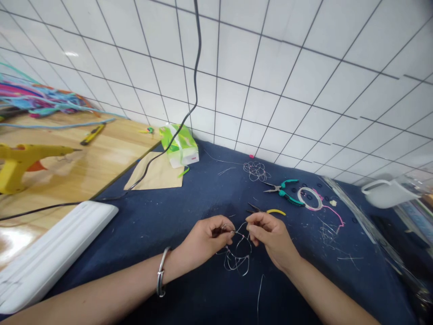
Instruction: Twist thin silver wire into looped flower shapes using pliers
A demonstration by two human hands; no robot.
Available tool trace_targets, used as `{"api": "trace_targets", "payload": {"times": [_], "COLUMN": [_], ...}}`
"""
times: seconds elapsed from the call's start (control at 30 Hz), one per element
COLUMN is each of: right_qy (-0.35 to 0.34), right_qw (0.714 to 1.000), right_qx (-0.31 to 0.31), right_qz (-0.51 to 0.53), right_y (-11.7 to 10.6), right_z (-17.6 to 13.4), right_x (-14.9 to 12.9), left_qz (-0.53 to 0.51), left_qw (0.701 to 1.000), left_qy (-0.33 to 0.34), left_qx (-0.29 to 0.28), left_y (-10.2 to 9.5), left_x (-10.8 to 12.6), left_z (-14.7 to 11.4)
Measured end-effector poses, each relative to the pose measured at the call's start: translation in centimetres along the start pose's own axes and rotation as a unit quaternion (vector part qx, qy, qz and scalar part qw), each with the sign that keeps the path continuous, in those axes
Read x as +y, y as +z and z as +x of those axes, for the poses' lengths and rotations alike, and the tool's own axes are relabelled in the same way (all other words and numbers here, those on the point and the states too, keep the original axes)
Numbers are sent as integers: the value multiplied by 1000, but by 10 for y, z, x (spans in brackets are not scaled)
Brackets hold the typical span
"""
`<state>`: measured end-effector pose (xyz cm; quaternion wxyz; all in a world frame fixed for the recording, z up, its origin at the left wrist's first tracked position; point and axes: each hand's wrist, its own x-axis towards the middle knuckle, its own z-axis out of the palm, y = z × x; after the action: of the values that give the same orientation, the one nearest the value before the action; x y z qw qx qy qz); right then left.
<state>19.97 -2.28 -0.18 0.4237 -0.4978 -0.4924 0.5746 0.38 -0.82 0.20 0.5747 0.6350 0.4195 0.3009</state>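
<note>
Between my two hands hangs a looped piece of thin silver wire (244, 246), bent into several petal-like rings. My left hand (211, 234), with a silver bangle (161, 273) on its wrist, pinches the wire at its upper left between thumb and fingers. On the other side, my right hand (269, 232) pinches the same wire near its upper right. Just beyond the right hand lie pliers (275, 211) with a yellow handle, partly hidden by the fingers. A loose straight wire (260, 293) rests on the dark blue cloth below the hands.
Teal-handled pliers (286, 189), a wire coil (256, 170) and a white ring with pink strip (309, 199) lie behind. Left are a white power strip (64, 253), brown paper (155, 174), tissue pack (181, 146), yellow glue gun (20, 163) and knife (93, 134). A black cable (195, 85) hangs across.
</note>
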Motion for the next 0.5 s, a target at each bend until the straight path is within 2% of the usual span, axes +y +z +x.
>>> {"api": "trace_targets", "payload": {"times": [0.5], "right_qy": [1], "right_qw": [1000], "right_qx": [-11], "right_qz": [26], "right_y": [0], "right_z": [-1], "right_x": [0], "left_qz": [-1], "left_qw": [1000], "left_qy": [-6], "left_qx": [0], "left_y": [0], "left_x": [-1], "left_z": [0]}}
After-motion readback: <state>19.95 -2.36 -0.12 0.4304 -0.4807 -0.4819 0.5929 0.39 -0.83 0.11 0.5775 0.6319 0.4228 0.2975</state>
